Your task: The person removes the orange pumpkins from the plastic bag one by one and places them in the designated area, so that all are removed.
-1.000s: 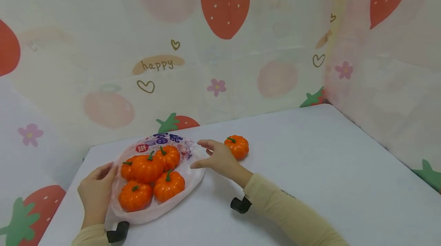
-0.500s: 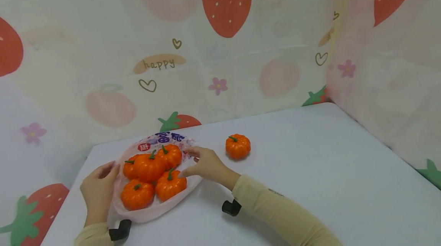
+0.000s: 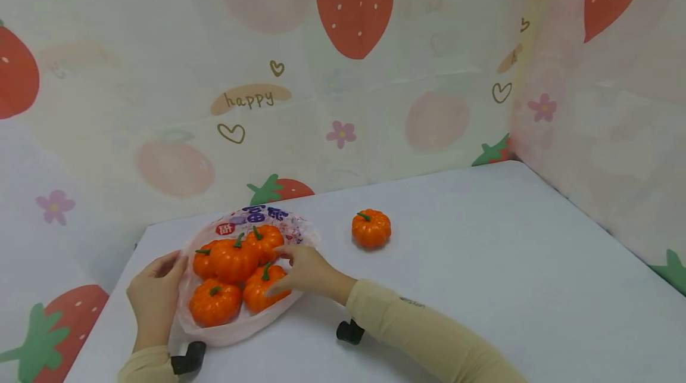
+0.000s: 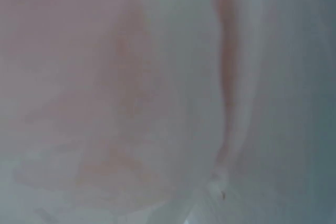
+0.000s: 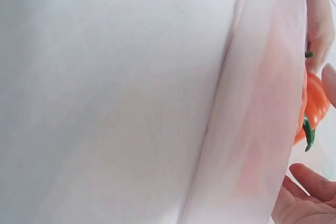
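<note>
A thin pinkish plastic bag with blue and red print lies spread open at the left of the table. Several small orange pumpkins with green stems sit in it. My left hand pinches the bag's left rim between thumb and fingers. At the bag's right side my right hand reaches over the rim, thumb and fingers apart around the front right pumpkin; whether they touch it cannot be told. In the right wrist view its fingers show beyond the bag wall. The left wrist view is blurred, mostly bag film.
One more orange pumpkin stands on the white table, to the right of the bag. Behind and beside the table hang wall sheets printed with strawberries. Black wrist camera mounts hang under both wrists.
My right hand has moved left and down, from beside the loose pumpkin to over the front right pumpkin in the bag. My left hand keeps its hold on the rim.
</note>
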### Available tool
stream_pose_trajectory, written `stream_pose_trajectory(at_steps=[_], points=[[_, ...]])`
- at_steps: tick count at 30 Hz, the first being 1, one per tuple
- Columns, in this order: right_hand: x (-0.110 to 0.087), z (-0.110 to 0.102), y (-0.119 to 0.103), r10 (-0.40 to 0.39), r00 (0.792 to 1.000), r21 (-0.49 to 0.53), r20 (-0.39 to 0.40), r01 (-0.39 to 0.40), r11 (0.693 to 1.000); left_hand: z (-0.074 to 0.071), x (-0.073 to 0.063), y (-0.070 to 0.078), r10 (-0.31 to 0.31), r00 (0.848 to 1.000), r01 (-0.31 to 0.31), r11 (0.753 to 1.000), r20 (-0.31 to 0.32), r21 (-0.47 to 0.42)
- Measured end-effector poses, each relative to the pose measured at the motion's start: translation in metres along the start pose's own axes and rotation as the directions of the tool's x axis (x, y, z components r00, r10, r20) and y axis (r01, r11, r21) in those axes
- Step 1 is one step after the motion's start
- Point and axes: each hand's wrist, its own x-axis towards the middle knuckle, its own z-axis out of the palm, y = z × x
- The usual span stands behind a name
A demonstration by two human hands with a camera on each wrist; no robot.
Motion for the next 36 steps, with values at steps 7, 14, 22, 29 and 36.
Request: stream_pose_trajectory(at_steps=[7,14,22,29,36], points=[[0.001,0.005,0.000,0.000,1.000,-0.022,0.025,0.001,1.000,0.000,-0.001,0.000,0.006,1.000,-0.006,1.000,0.010,-0.003],[-0.001,0.007,-0.003,0.007,0.999,-0.036,0.033,-0.006,0.999,0.000,-0.002,0.002,0.006,1.000,-0.006,1.000,0.012,-0.012],[-0.001,0.008,-0.004,0.016,0.999,-0.079,0.027,-0.014,0.997,0.001,-0.002,0.002,0.012,1.000,-0.012,1.000,-0.002,-0.010],[-0.004,0.007,-0.005,0.002,1.000,-0.074,0.015,-0.001,0.997,0.002,-0.002,0.000,0.022,0.999,-0.023,1.000,-0.023,-0.005],[-0.009,0.000,-0.007,0.008,1.000,-0.066,-0.001,-0.008,0.998,0.002,-0.002,0.001,0.024,0.999,-0.024,1.000,-0.040,-0.005]])
